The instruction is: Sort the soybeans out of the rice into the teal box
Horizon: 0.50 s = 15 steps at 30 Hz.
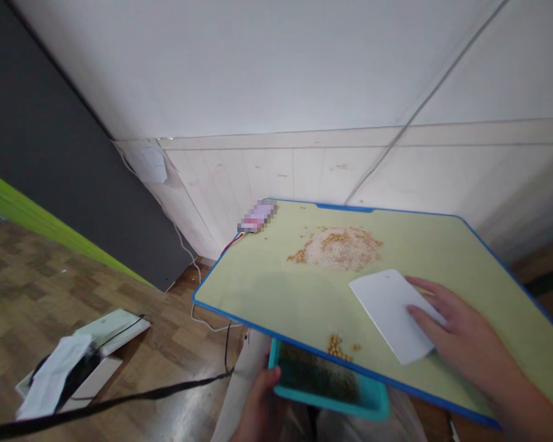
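My right hand [447, 316] grips a flat white scraper [391, 313] by its right side, thumb on top, just over the yellow tabletop. To the left of the scraper, a small cluster of yellow beans [336, 347] lies at the table's near edge. Below that edge, my left hand [265, 393] holds a turquoise tray [332, 402] by its left end. Dark contents, too blurred to name, show inside the tray. Farther back on the table is a spread pile of pale grains [341, 248] mixed with yellow beans.
The blue-edged table [258, 276] stands against a white wall. A phone [258, 217] with a red cable rests at its back left corner. A black strap [166, 396] crosses at lower left, above a white box with papers [59, 374] on the wooden floor.
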Tool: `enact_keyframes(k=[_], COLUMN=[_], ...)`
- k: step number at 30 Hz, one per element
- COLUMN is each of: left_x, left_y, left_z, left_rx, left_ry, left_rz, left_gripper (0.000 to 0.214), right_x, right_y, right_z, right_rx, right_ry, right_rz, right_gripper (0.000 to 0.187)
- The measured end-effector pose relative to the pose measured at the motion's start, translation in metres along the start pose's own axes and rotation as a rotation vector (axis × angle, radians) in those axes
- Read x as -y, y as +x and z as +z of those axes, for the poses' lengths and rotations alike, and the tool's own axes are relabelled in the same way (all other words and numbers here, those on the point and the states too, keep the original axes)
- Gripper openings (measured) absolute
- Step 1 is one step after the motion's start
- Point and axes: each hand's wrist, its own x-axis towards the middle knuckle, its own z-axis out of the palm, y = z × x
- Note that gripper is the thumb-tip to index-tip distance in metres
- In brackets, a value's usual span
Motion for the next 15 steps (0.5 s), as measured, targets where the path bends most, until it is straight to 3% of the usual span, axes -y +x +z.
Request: enact_keyframes(k=[6, 10, 15], left_x=[-0.021, -0.026, -0.028], left_y=[-0.001, -0.005, -0.010], left_z=[0.027, 0.039, 0.047], left_rx=[-0.160, -0.191, -0.169], left_ry=[0.201, 0.233, 0.199], left_rz=[-0.037, -0.123, -0.132], left_gripper=[0.037, 0.028, 0.028], right_x=[-0.007, -0.006, -0.001], right_y=[0.012, 0.015, 0.016], right_z=[0.011, 0.011, 0.015], right_rx=[0.000, 0.028, 0.102], right_ry=[0.131, 0.133, 0.126], right_rz=[-0.087, -0.107, -0.187], right_gripper=[0.049, 0.050, 0.052])
